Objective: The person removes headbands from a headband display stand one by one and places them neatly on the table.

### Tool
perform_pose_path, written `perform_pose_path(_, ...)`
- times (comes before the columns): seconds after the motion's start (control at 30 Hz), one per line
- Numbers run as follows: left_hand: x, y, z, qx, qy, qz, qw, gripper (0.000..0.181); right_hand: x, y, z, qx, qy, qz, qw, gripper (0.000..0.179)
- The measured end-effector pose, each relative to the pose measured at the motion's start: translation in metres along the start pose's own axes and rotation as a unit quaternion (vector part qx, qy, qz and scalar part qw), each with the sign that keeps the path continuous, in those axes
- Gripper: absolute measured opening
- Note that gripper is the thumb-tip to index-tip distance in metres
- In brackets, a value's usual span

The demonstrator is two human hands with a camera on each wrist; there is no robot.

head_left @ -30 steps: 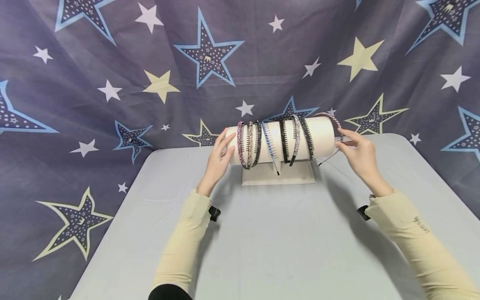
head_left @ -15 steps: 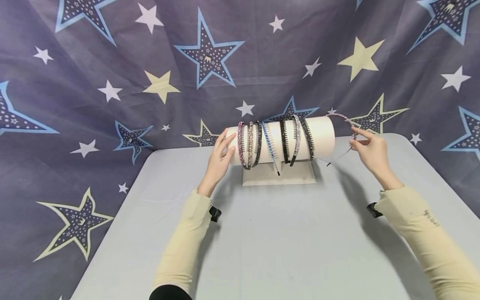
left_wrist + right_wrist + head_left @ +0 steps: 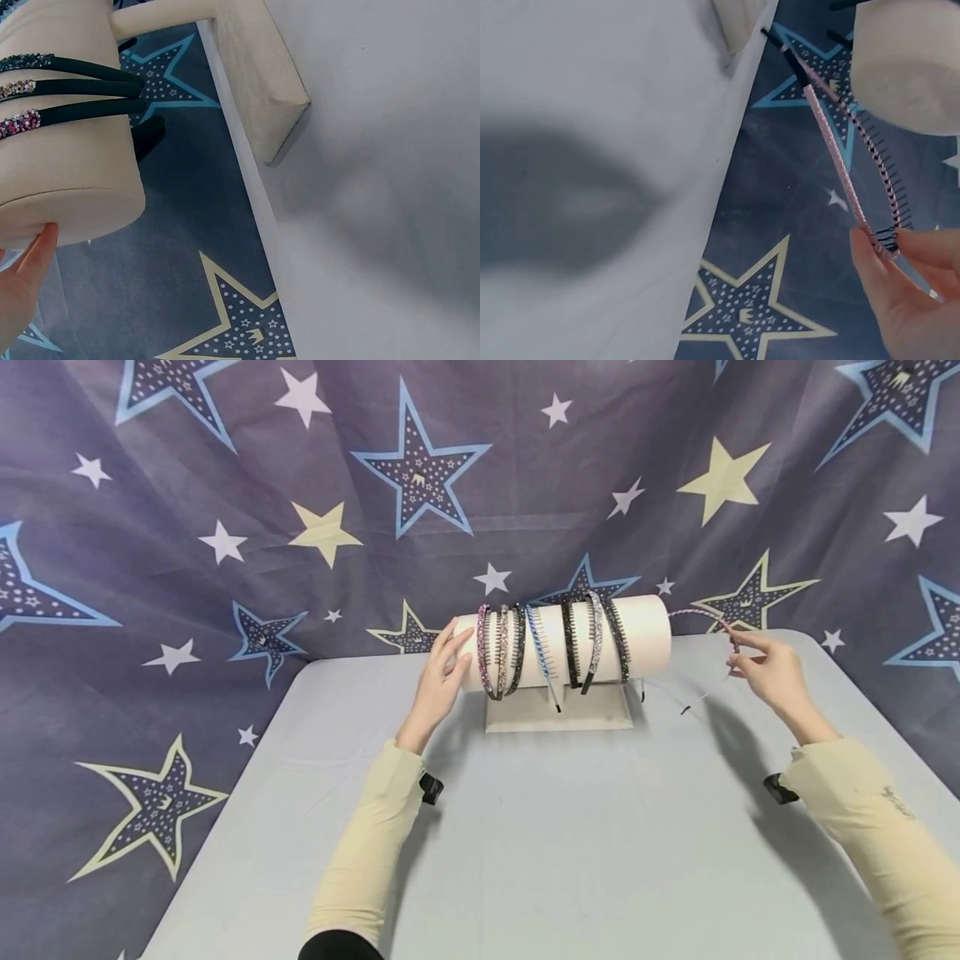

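Observation:
A white cylindrical headband display stand (image 3: 647, 631) lies sideways on its flat base (image 3: 558, 718). My left hand (image 3: 435, 693) rests against the stand's left end; in the left wrist view its straight fingers (image 3: 34, 270) touch the round end face. Off the right end, my right hand (image 3: 776, 677) pinches a thin pink headband (image 3: 836, 157) at the middle of its curve between thumb and fingers. The headband's two tips point back toward the stand, and small comb teeth line its inner side.
Several beaded headbands circle the stand, among them a pink one (image 3: 483, 652), a blue one (image 3: 540, 647) and a black one (image 3: 617, 639). The stand is on a pale cloth-covered table (image 3: 555, 843). Behind hangs a dark star-patterned curtain (image 3: 525, 527).
My right hand has drawn the pink headband rightward and slightly down, from around the stand's right end to beyond it. My left hand has stayed at the left end.

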State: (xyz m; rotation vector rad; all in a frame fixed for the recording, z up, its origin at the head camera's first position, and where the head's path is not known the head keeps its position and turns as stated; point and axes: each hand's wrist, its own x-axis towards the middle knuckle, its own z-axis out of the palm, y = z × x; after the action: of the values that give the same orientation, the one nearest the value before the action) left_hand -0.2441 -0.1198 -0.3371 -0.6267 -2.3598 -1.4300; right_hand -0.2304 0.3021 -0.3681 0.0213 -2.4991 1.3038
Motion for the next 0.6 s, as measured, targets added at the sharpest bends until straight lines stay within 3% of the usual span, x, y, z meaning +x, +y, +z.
perform_pose_path(0.43,0.000,-0.002,0.000,0.003,0.001,0.001,1.0000,0.036,-0.008,0.028,-0.008,0.027,-0.087,-0.014,0.9958,0.037)
perform_pose_path(0.6,0.005,-0.025,0.003,0.001,0.002,0.007,1.0000,0.037,-0.008,0.034,-0.007,0.042,-0.118,-0.006,0.9922,0.036)
